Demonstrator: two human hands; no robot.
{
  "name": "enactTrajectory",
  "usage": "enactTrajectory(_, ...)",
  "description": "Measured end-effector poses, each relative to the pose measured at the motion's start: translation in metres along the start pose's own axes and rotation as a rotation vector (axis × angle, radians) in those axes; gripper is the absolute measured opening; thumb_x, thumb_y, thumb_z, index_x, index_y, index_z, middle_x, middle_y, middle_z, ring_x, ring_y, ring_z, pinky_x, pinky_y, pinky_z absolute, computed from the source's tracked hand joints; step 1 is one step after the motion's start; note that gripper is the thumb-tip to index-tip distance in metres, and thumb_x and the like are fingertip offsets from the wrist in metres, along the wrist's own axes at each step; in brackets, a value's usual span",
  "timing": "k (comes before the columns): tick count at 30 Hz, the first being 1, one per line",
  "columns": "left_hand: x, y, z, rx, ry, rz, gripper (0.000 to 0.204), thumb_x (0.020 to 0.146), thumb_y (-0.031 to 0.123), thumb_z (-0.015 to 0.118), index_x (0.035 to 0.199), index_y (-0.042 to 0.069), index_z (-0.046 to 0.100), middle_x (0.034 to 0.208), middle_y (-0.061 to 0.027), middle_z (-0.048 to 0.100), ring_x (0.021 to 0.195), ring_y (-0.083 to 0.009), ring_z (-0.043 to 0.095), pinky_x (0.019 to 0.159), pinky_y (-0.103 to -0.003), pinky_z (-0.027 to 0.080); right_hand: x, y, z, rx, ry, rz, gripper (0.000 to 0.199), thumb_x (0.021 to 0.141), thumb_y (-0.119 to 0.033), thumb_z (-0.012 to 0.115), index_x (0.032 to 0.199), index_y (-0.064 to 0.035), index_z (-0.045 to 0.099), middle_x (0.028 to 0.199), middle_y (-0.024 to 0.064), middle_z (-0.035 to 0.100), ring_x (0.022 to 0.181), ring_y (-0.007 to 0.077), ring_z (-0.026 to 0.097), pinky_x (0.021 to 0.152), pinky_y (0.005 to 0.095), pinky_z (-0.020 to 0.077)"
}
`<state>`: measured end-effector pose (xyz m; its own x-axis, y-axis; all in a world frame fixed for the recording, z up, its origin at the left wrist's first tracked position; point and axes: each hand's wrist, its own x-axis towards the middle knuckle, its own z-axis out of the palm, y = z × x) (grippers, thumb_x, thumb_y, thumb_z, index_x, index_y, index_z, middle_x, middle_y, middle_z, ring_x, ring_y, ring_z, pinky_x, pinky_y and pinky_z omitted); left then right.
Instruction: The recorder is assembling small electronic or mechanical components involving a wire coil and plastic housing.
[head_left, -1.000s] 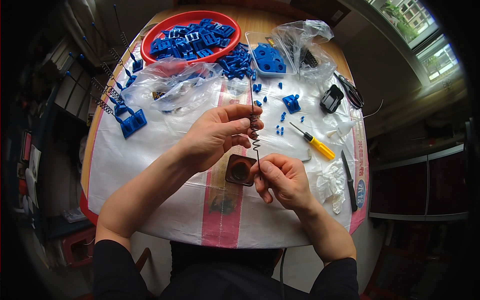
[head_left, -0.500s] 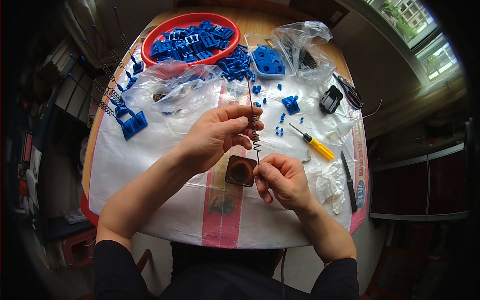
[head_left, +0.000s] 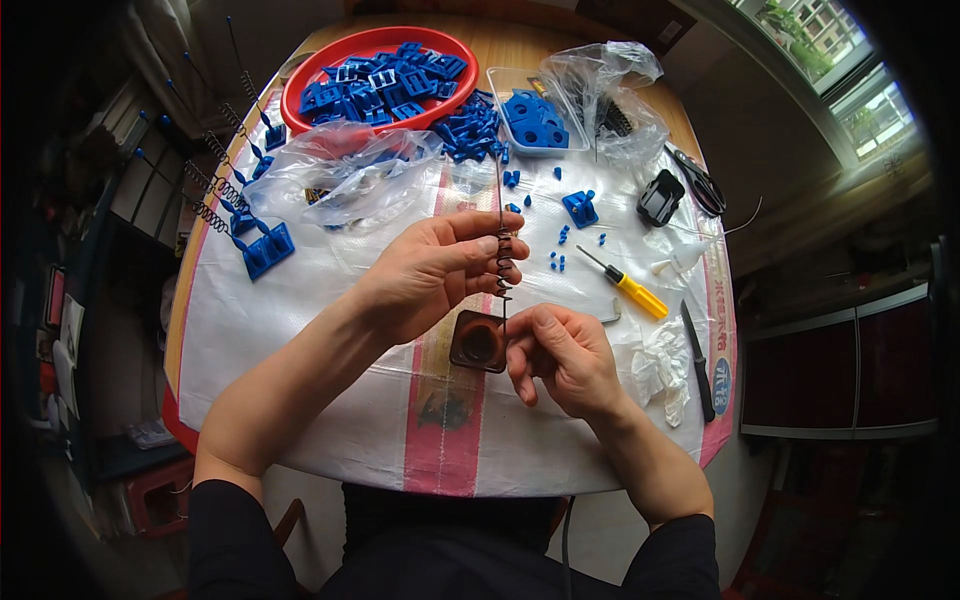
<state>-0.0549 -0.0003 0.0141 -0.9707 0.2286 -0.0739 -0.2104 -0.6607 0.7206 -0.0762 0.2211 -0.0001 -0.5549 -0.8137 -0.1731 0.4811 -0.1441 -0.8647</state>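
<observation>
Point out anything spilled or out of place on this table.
Small blue plastic parts have spilled over the rim of the red bowl onto the white sheet, and loose blue bits lie scattered by the yellow-handled screwdriver. Otherwise nothing looks damaged.

Lower end of thin rod (head_left: 500, 215) concealed behind right hand (head_left: 565, 355); bag (head_left: 345, 175) contents blurred by plastic; loose blue bits (head_left: 560, 250) too small to identify.

Thin dark rod (head_left: 499, 190) with coil spring (head_left: 503, 264) threaded on it — held upright over the table; small brown square pot (head_left: 478, 341) just below.
</observation>
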Motion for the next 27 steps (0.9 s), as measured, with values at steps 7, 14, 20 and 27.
enactTrajectory(7, -0.001, -0.007, 0.005, 0.09, -0.02, 0.009, 0.043, 0.093, 0.01, 0.062, 0.132, -0.002, 0.05, 0.109, -0.0109, 0.064, 0.1, -0.0175, 0.061, 0.09, -0.032, 0.049, 0.004, 0.001, 0.003, 0.045, 0.009, -0.04, 0.045, 0.106, -0.034, 0.036, 0.117, 0.0054, 0.054, 0.094, 0.0152, 0.066, 0.078, 0.0216, 0.068, 0.069, 0.0323, 0.0552)
enactTrajectory(14, -0.005, -0.009, 0.011, 0.158, -0.057, -0.032, 0.042, 0.094, 0.01, 0.061, 0.132, -0.001, 0.049, 0.11, -0.0102, 0.063, 0.104, -0.0163, 0.061, 0.094, -0.031, 0.049, 0.004, -0.003, 0.004, 0.137, -0.056, 0.005, 0.048, 0.106, -0.035, 0.035, 0.125, 0.0052, 0.052, 0.103, 0.0176, 0.066, 0.086, 0.0241, 0.069, 0.075, 0.0352, 0.0555)
enactTrajectory(20, -0.006, -0.008, 0.016, 0.233, -0.065, -0.017, 0.04, 0.094, 0.01, 0.06, 0.132, -0.001, 0.05, 0.11, -0.01, 0.063, 0.104, -0.0159, 0.061, 0.093, -0.031, 0.05, 0.003, -0.003, 0.004, 0.172, -0.089, 0.01, 0.045, 0.105, -0.033, 0.038, 0.124, 0.0056, 0.052, 0.1, 0.0166, 0.066, 0.084, 0.0234, 0.069, 0.073, 0.0347, 0.0562)
enactTrajectory(27, -0.004, -0.008, 0.011, 0.099, 0.005, -0.058, 0.032, 0.1, 0.024, 0.052, 0.12, 0.0, 0.058, 0.103, -0.0099, 0.065, 0.095, -0.0162, 0.064, 0.083, -0.03, 0.052, 0.002, -0.003, 0.003, 0.139, -0.137, 0.033, 0.038, 0.104, -0.027, 0.043, 0.124, 0.0049, 0.052, 0.096, 0.0136, 0.066, 0.08, 0.021, 0.069, 0.069, 0.0323, 0.0571)
